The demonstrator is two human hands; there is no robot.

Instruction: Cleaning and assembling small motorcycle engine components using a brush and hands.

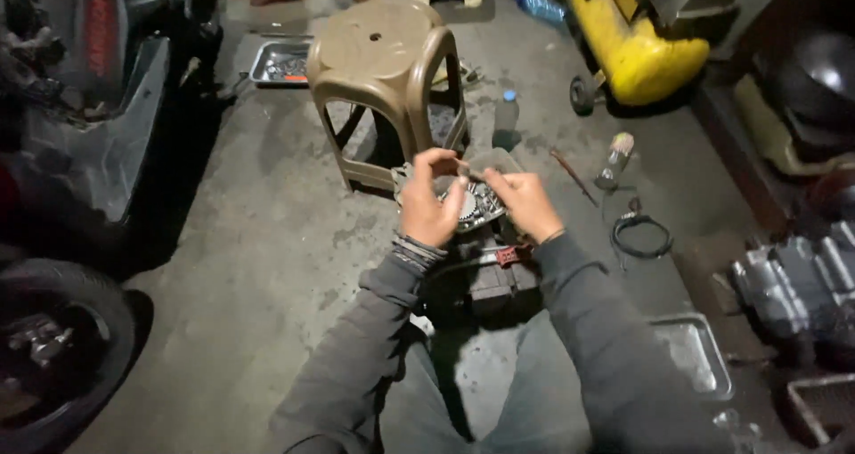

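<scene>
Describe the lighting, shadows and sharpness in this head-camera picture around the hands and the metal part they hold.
Head view: dim light, brightest on the concrete in the middle, dark toward the edges. The left hand and right hand look slightly soft, the round metal part between them catches pale glints, and the brown plastic stool casts a shadow beneath itself. The tyre at left is nearly lost in darkness.

A round part of bare, dull-shining metal (472,206) is held just in front of a brown stool (385,57) of smooth, matt moulded plastic. Beneath the stool, rough, stained concrete floor (267,204) is seen. Right of the stool, a tank of glossy yellow painted metal (637,49) is seen. The sleeves (356,365) are of matt grey cloth.
</scene>
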